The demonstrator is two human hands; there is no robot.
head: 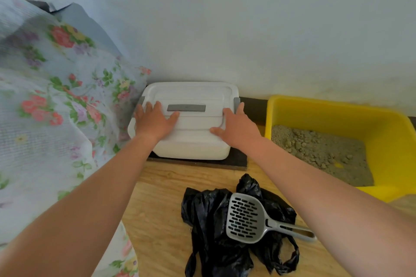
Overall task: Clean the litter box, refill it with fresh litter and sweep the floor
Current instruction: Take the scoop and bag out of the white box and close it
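The yellow plastic litter box [315, 105] sits at the right of the scene, against the white wall [247, 29]. Its floor is covered with clumped grey-brown litter [319, 153], so it has not yet been emptied. To its left, at the far edge of the wooden floor [162, 209], a white rectangular plastic container with a ribbed lid [191, 94] rests on a dark flat mat [236, 162]. It has a grey handle strip [186, 107] in the middle of the lid and a grey side clip [236, 102] on its right edge. The left hand [153, 121] lies flat on the left part of the lid and the right hand [236, 126] on the right part. The fingers of both are straight and spread, pressing on the plastic and grasping nothing, and the right fingertips reach up to the clip. This looks like the start of opening the container, which probably holds the fresh litter. It would go best if both side clips were freed together and the lid lifted level, so the container does not skid off the mat or tip. Nearer, a crumpled black plastic bag [209, 220] lies on the floor with a grey slotted plastic scoop [245, 217] resting on it, handle pointing right. Both are within reach for clearing the old litter first. A sheer floral cloth [56, 96] hangs at the left, just beside the container.
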